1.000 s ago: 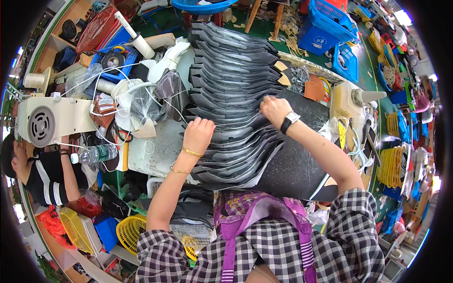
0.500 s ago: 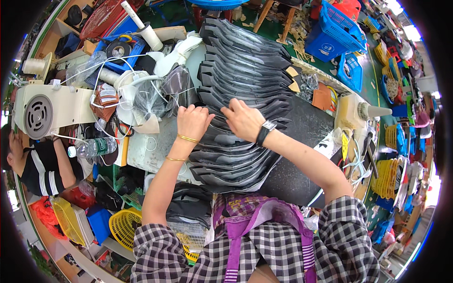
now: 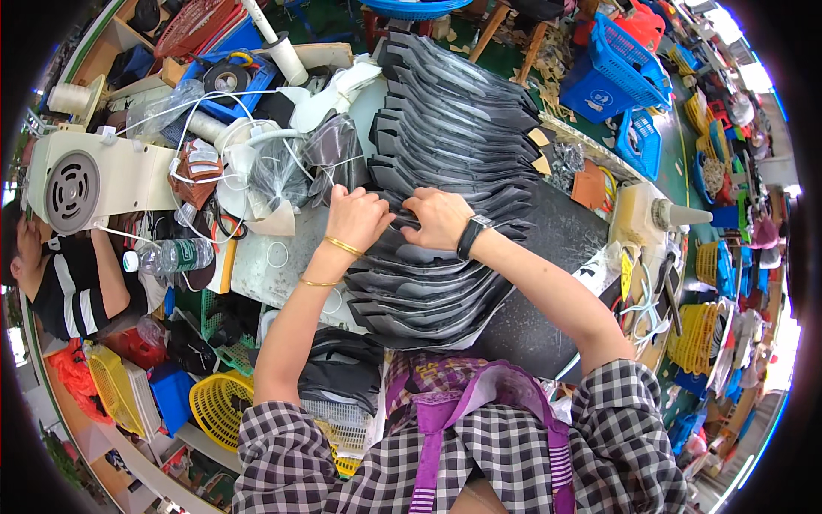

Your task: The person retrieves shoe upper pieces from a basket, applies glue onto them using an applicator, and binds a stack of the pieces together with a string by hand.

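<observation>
A long row of black and grey curved, flat pieces (image 3: 462,111), overlapping like shingles, runs from the far side of the bench toward me; they look like shoe-upper parts. My left hand (image 3: 358,219) is closed with bent fingers at the left end of a piece in the middle of the row. Close to its right, my right hand (image 3: 438,221) has its fingers curled over the same part of the row, thumb toward the left hand. Both seem to pinch a black piece, though the fingertips are partly hidden.
Left of the row are a cream sewing machine (image 3: 120,182), a water bottle (image 3: 169,256) and plastic-wrapped items. A yellowish bottle with a nozzle (image 3: 638,216) stands at the right. Another person (image 3: 73,278) sits at the far left. Blue baskets (image 3: 612,68) stand beyond the bench.
My left hand has shifted slightly right and my right hand slightly down, its fingers more curled. The view has shifted a little, so the far end of the row appears further right.
</observation>
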Tool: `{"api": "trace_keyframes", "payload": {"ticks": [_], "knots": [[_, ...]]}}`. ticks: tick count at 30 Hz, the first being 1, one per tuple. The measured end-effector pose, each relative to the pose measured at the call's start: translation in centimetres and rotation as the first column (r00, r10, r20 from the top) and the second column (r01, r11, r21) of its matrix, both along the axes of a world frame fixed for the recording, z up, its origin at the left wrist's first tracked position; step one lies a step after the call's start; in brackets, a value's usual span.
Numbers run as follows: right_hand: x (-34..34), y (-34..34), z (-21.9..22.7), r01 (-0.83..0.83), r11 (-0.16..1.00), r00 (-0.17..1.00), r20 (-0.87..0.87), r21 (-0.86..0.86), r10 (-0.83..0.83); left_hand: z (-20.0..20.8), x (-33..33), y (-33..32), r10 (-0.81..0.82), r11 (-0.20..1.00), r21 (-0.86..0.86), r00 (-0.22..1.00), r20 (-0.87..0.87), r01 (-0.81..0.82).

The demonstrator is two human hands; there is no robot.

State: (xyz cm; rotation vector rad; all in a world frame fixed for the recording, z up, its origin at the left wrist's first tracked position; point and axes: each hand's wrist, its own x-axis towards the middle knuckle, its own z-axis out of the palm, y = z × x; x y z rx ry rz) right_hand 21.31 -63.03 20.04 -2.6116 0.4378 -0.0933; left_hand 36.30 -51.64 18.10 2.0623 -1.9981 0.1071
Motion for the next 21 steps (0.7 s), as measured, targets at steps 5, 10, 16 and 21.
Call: {"api": "trace_keyframes", "payload": {"ticks": [5,10,16,21], "knots": [[-0.3,-1.4,-1.1,-0.014,0.999,0.998,-0.053,0.05,0.017,0.1,0.2,1.3,-0.145,0.989,0.028,0.988,-0.062,0.147],[-0.2,-0.9,-0.9,-0.08,0.997,0.991,-0.107,-0.001,0.079,-0.5,0.2,1.3,-0.052,0.999,0.001,0.999,-0.005,0.052],[-0.8,-0.5,-1.8,-0.078,0.994,0.995,-0.067,-0.074,0.073,-0.1,0.5,1.4,-0.065,0.998,-0.019,0.997,-0.047,0.065],[-1.6,-1.1,-2.0,-0.066,0.995,0.991,0.123,0.07,0.057,0.0,0.8,1.6,-0.074,0.997,0.018,0.973,-0.221,0.08]]}}
